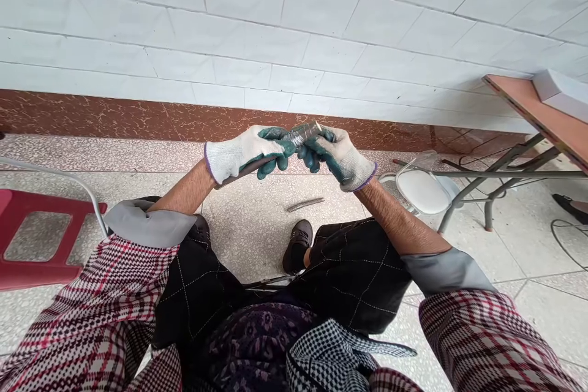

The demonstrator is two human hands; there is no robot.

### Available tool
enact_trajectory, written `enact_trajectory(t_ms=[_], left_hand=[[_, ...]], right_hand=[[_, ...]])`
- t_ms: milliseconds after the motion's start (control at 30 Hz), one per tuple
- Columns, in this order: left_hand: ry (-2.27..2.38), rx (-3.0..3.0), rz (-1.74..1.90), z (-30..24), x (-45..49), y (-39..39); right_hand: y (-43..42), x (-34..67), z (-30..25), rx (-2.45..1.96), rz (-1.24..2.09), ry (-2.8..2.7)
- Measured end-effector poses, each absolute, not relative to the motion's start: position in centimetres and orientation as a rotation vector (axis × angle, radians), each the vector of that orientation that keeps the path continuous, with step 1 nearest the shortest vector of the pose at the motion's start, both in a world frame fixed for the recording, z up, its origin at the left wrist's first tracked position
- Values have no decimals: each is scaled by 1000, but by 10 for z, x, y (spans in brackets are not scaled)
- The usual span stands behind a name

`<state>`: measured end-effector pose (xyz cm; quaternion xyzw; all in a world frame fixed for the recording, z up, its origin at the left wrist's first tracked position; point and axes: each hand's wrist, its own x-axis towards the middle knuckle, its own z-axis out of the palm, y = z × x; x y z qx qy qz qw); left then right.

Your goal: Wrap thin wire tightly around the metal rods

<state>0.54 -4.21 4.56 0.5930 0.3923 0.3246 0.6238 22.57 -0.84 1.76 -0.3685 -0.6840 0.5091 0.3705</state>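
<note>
Both my hands wear white gloves with green palms and are raised in front of me above my knees. My left hand (245, 153) is closed round the lower end of a dark curved tool handle (243, 170). My right hand (337, 156) is closed on a shiny grey metal piece (303, 133) held between the two hands. The fingertips of both gloves meet around that piece. What the metal piece is I cannot make out.
A thin grey metal strip (305, 203) lies on the speckled floor ahead of my shoe (297, 246). A red plastic stool (34, 239) stands at left. At right are a white round stool (422, 190) and a folding table (537, 110) with metal legs. A tiled wall is ahead.
</note>
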Motion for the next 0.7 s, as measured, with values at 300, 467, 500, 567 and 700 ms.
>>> enact_trajectory(t_ms=[300,467,500,567,700], left_hand=[[906,1320,737,33,4,-35],[940,1251,837,32,5,-30],[945,1245,847,32,6,-30],[957,1258,844,33,6,-31],[981,1318,762,39,6,-32]], right_hand=[[-9,224,6,-1068,1109,-1807],[-15,223,17,-996,1233,-1706],[-16,223,19,-984,1243,-1691],[-17,223,21,-960,1262,-1671],[-13,220,19,-921,1345,-1666]])
